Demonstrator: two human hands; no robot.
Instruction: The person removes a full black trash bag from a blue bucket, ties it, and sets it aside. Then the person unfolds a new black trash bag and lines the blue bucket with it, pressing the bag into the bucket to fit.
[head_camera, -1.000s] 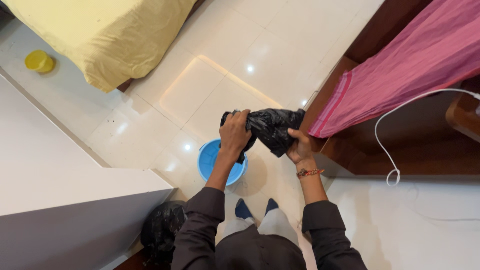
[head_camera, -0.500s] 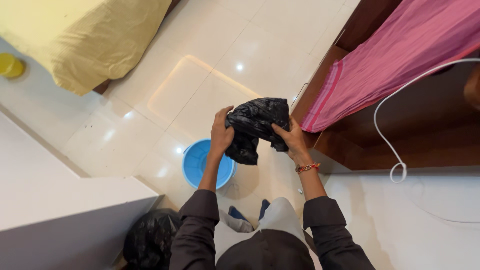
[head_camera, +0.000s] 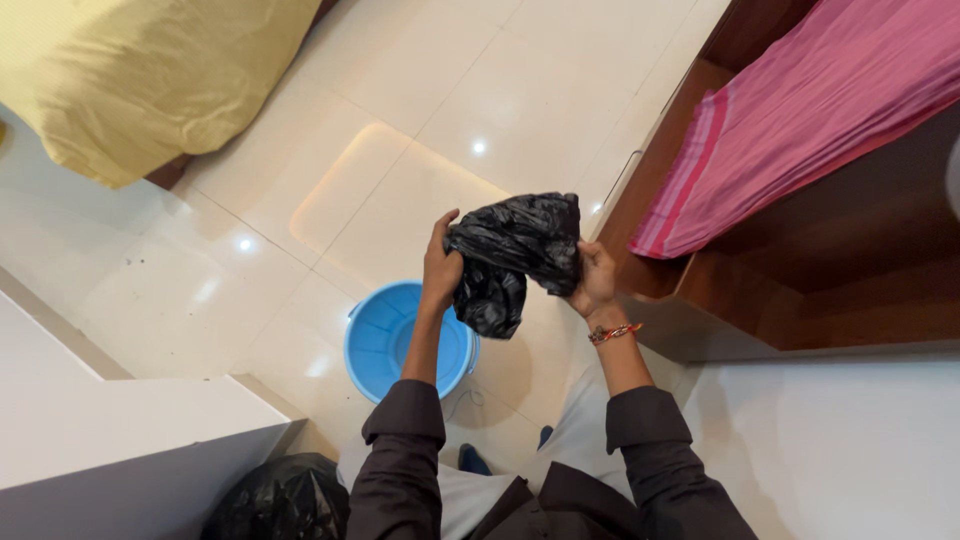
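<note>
I hold a crumpled black plastic bag (head_camera: 515, 255) in front of me with both hands. My left hand (head_camera: 441, 268) grips its left edge, fingers curled into the plastic. My right hand (head_camera: 594, 280) grips the right side; a beaded band sits on that wrist. The bag hangs a little below my hands. Directly under it on the floor stands a round blue bucket (head_camera: 385, 345), partly hidden by my left forearm. Both arms wear dark sleeves.
A filled black bag (head_camera: 285, 500) lies on the floor at lower left beside a white counter (head_camera: 120, 430). A yellow bedcover (head_camera: 130, 80) is at upper left. A pink cloth (head_camera: 800, 120) drapes over a dark wooden shelf (head_camera: 850, 270) at right. The floor is glossy pale tile.
My hands have worked the black bag wider between them, and it now hangs lower on the left. The view has shifted, so the bucket sits further lower left.
</note>
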